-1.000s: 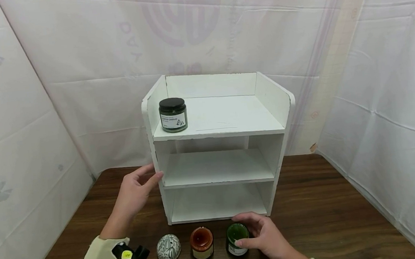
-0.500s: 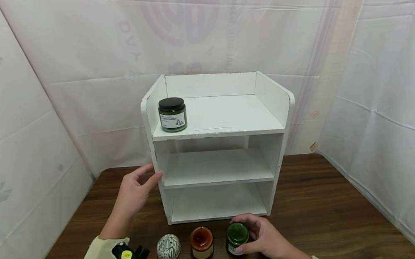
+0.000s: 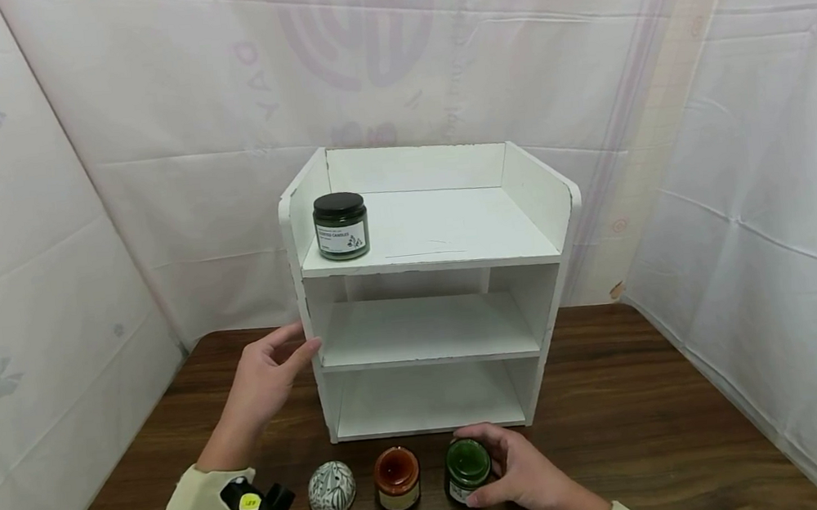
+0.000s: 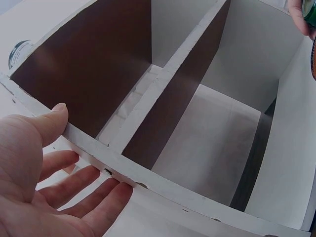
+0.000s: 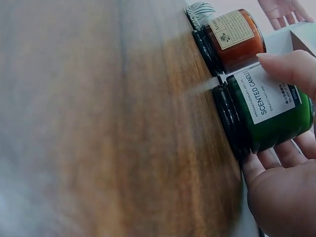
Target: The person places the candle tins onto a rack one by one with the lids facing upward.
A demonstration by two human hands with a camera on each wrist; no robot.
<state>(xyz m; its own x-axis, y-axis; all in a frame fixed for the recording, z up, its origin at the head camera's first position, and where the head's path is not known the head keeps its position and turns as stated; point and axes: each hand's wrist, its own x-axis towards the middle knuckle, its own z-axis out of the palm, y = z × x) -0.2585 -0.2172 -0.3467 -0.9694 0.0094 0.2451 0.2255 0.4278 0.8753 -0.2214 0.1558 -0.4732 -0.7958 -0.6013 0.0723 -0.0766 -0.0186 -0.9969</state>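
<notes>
In the head view my right hand is at a green candle jar on the table, thumb on its near side and fingers round the far side. The right wrist view shows this scented candle standing on its black lid, bottom up. My left hand touches the left side panel of a white three-tier shelf. Seen from the left wrist, the thumb lies at the panel's front edge and the fingertips rest along its outer face. A lidded dark green candle jar stands upright on the top tier, at the left.
Left of the held jar, an amber candle jar and a black-and-white patterned egg-shaped object stand in a row before the shelf. The dark wooden table stretches to both sides. White sheeting hangs behind and at the sides.
My right thumb has slid down the near side of the green jar, away from its upper edge. The jar, the left hand and the shelf look unmoved.
</notes>
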